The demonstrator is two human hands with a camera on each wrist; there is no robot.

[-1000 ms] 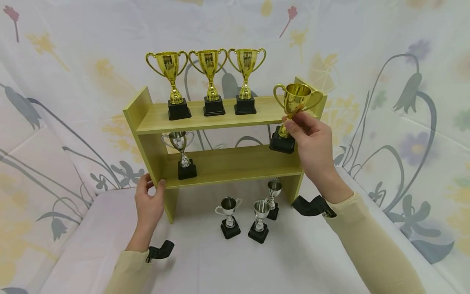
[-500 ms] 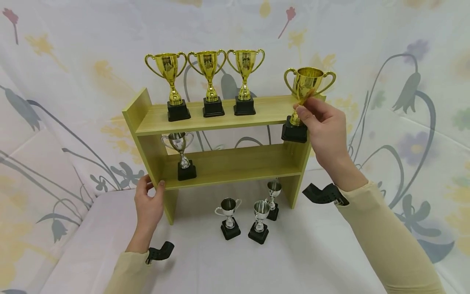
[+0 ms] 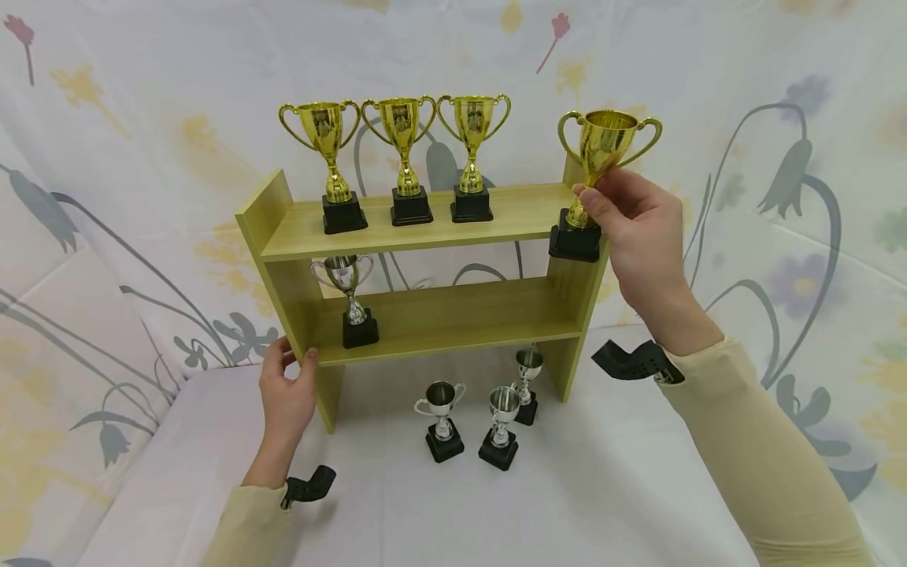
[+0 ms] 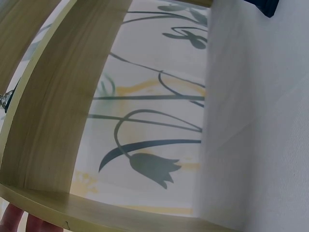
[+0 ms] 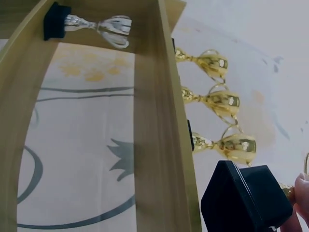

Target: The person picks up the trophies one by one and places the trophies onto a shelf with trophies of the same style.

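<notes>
Currently the right hand point(image 3: 646, 240) pinches a gold trophy point(image 3: 605, 143) by the stem, cup above the fingers, black base below, near the top board's right end. Opposite, the left hand point(image 3: 289, 392) grips the wooden shelf point(image 3: 460, 315) by its left side.

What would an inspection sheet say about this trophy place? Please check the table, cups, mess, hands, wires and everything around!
Surface: white table, three silver trophies standing on it.
Things: wooden shelf with three gold trophies on top and one silver trophy on the level below, at its left end.
Clutter: nothing seen.
Left hand: grips the wooden shelf's left side.
Right hand: pinches a fourth gold trophy near the top's right end.
Cables: nothing seen.
Surroundings: flower-patterned backdrop.
</notes>
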